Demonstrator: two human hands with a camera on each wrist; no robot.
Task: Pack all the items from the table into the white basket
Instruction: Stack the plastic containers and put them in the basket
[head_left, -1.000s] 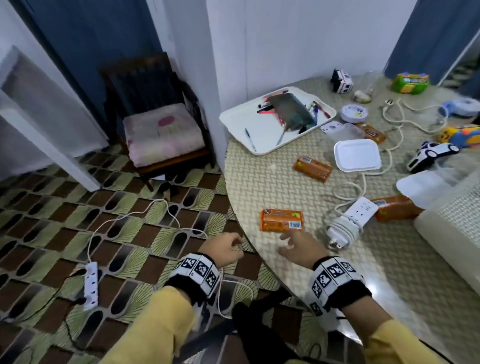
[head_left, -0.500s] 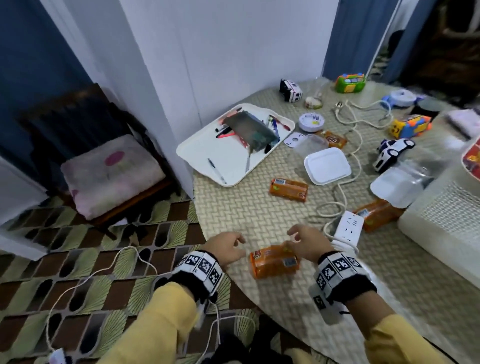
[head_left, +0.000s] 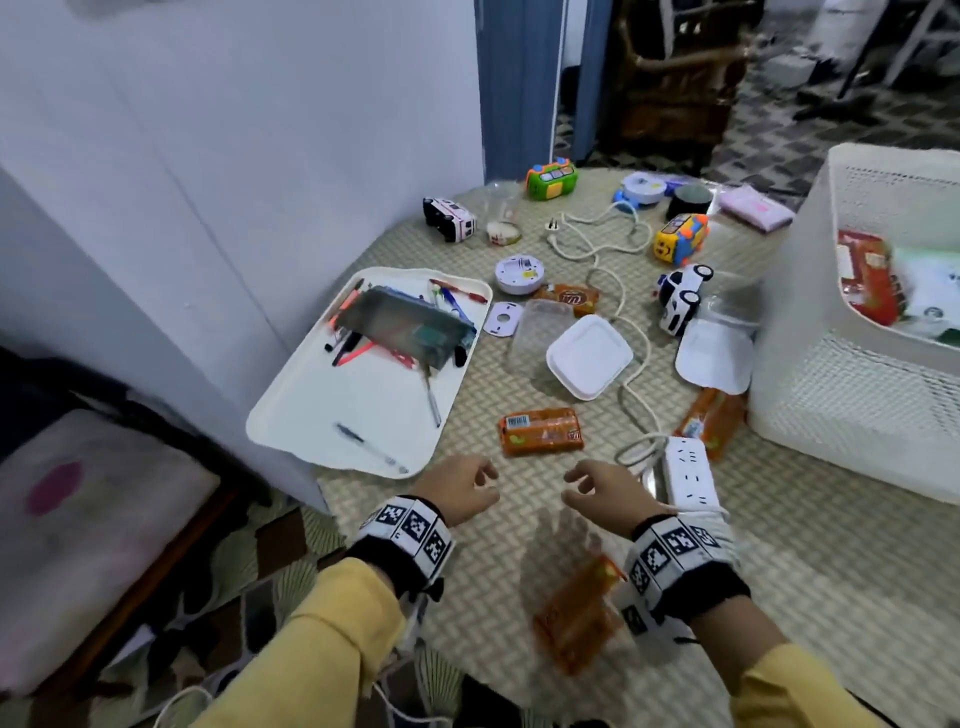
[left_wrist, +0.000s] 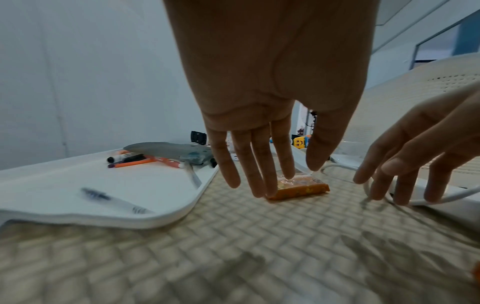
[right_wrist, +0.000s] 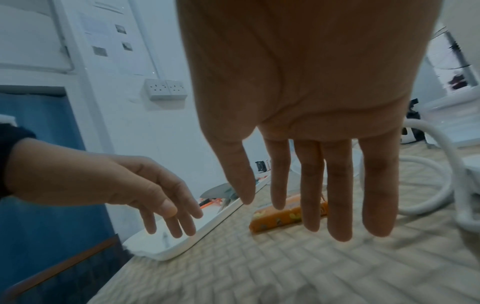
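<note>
The white basket (head_left: 852, 395) stands on the table's right side and holds a red packet (head_left: 866, 275) and pale items. An orange packet (head_left: 540, 432) lies flat just ahead of both hands. My left hand (head_left: 465, 486) and right hand (head_left: 597, 486) hover side by side above the table, fingers relaxed, holding nothing. The left wrist view has the left hand's fingers (left_wrist: 259, 164) pointing down over that orange packet (left_wrist: 306, 185). In the right wrist view the right hand's fingers (right_wrist: 337, 195) hang just before the packet (right_wrist: 275, 220). A second orange packet (head_left: 576, 616), blurred and tilted, shows beneath my right wrist.
A white tray (head_left: 332, 431) with pens and a grey case lies on the left. A white power strip (head_left: 688, 470) with its cable sits beside my right hand. Toy cars (head_left: 680, 299), white lids (head_left: 589, 358) and more orange packets (head_left: 709, 421) lie farther back. A chair cushion (head_left: 78, 519) is beyond the table's left edge.
My view has swung right, bringing the basket into sight. Both hands moved forward past the near orange packet, which now shows blurred under my right wrist, toward the farther packet.
</note>
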